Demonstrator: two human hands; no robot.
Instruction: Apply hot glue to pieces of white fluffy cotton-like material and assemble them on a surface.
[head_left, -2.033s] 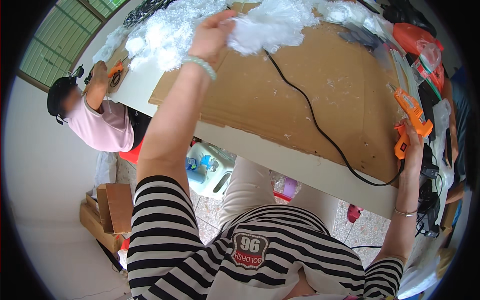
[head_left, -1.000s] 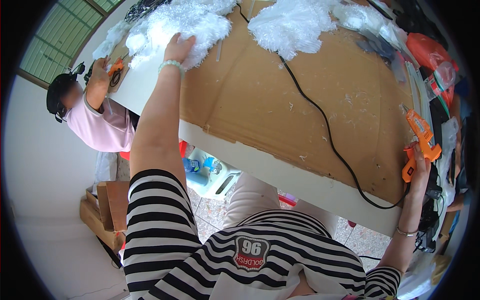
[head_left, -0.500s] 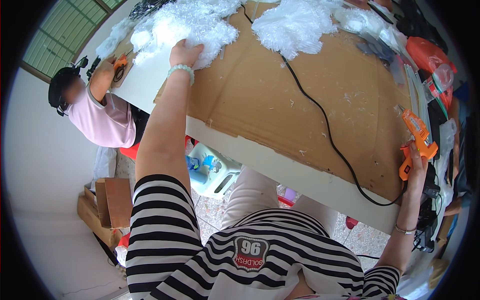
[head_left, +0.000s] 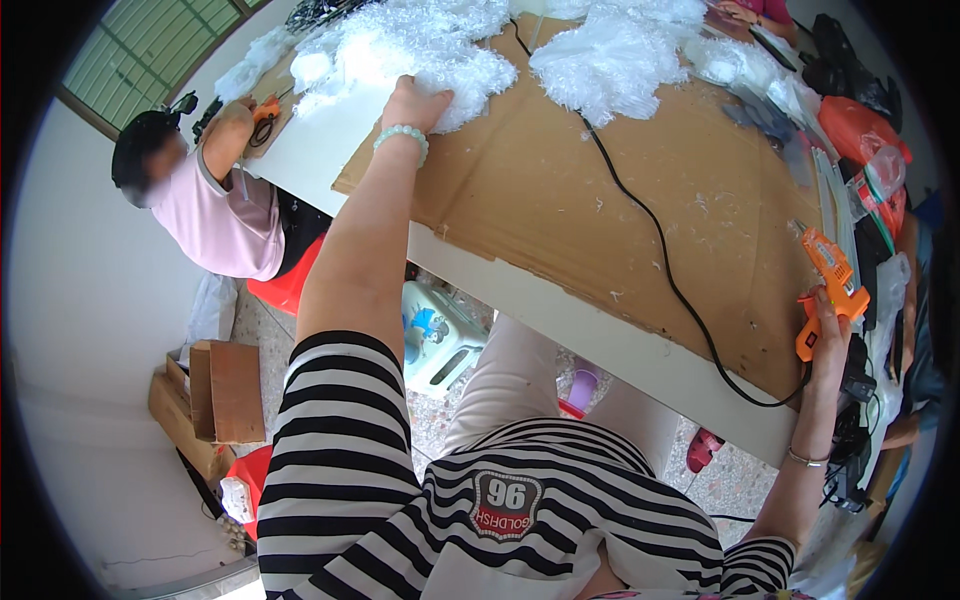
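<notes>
My left hand (head_left: 413, 106) reaches out to the near edge of a heap of white, fluffy, tinsel-like strands (head_left: 400, 50). Its thumb is spread away from the other fingers, whose tips are partly lost against the strands; nothing shows gripped in it. At the right side of the table, my right hand (head_left: 830, 325) is closed round the handle of an orange hot glue gun (head_left: 828, 262). The gun's nozzle points away from me. From the bottom of its handle, a black cord (head_left: 655, 240) curves across the cardboard (head_left: 520, 190) toward the far side.
Another white fluffy bunch (head_left: 610, 65) lies at the far middle. Bags and a red plastic bag (head_left: 862, 130) crowd the right edge. On the left, a person in pink (head_left: 225, 220) works with an orange tool (head_left: 266, 108). A stool (head_left: 440, 340) and boxes (head_left: 225, 395) stand below.
The whole view has shifted, so the table and left-hand person appear farther right. My left hand stays at the fluffy heap, and my right hand keeps hold of the glue gun.
</notes>
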